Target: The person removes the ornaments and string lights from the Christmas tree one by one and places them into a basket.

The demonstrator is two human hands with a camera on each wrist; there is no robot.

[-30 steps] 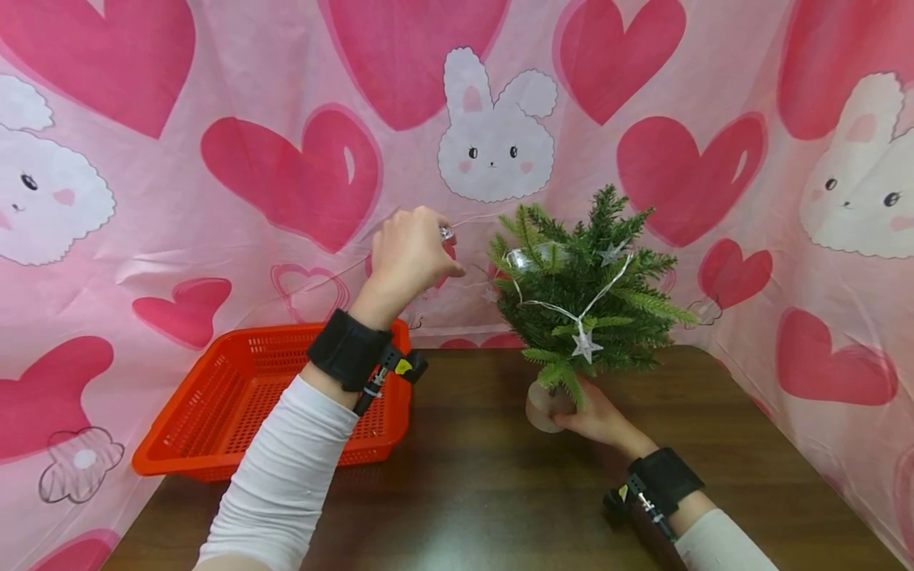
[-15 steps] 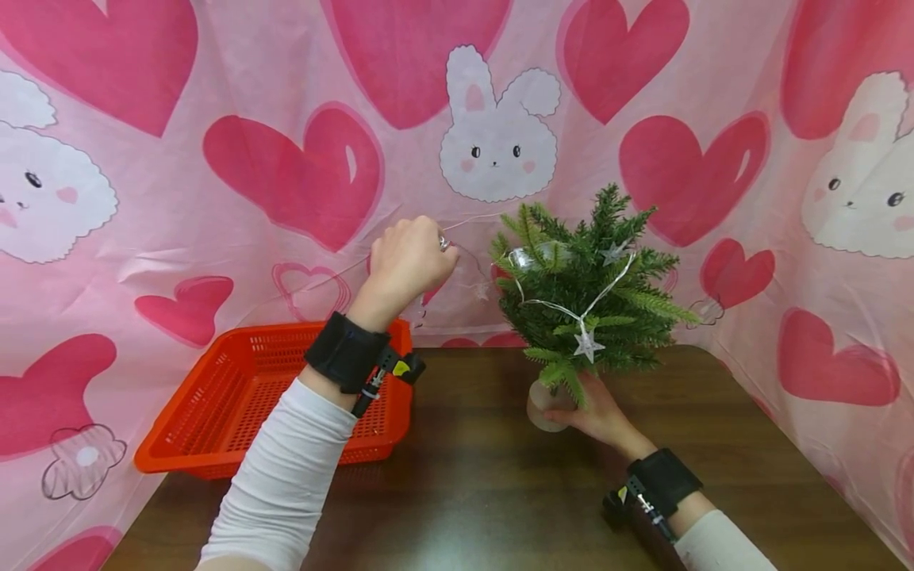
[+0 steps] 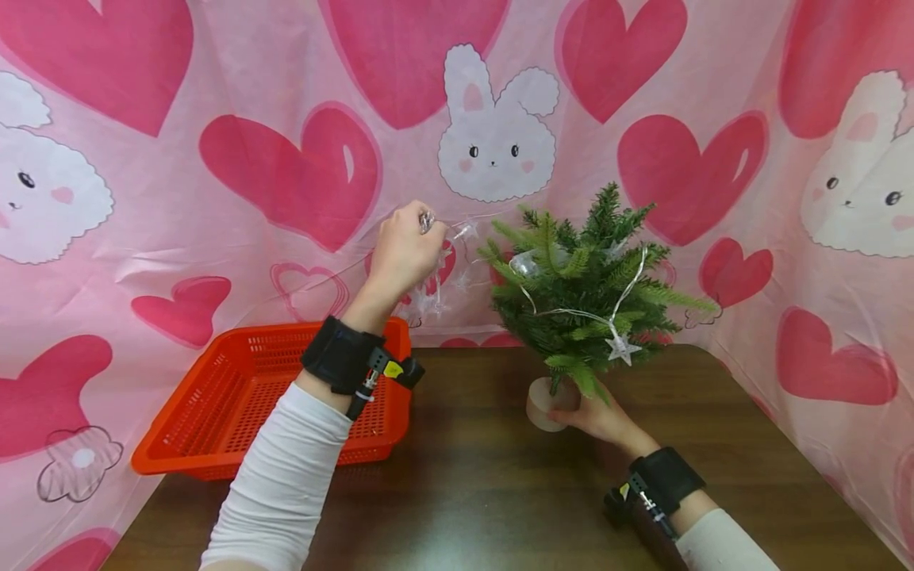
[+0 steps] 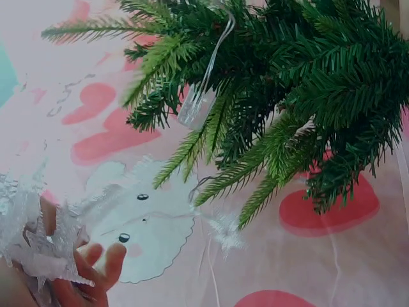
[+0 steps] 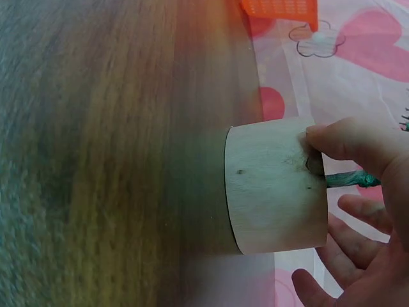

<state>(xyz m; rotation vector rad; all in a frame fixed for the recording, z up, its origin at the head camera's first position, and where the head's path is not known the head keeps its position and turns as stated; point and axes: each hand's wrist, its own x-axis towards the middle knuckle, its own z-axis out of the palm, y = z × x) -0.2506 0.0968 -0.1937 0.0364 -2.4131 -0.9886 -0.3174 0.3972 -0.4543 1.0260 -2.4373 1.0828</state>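
A small artificial Christmas tree [image 3: 585, 293] stands at the right on a round wooden base [image 3: 543, 408]. My right hand [image 3: 603, 416] grips that base at its upper edge; the right wrist view shows the thumb [image 5: 345, 137] on its top rim. Left of the branches, my raised left hand [image 3: 407, 246] holds a bunch of clear star string lights [image 4: 45, 249], some dangling below the fist. One wire stretches from there toward the tree. Among the branches sits a clear plastic piece [image 4: 197, 107] on the wire, and a star [image 3: 621, 349] hangs at the front.
An orange plastic basket [image 3: 250, 396] with perforated sides stands on the left of the brown wooden table [image 3: 471, 492]. A pink cloth [image 3: 286, 71] with hearts and rabbits hangs close behind and on both sides.
My left hand has gone slightly up and left, and its star lights now dangle in view. The tree's branches and front star have swung right. My right hand keeps its place on the base.
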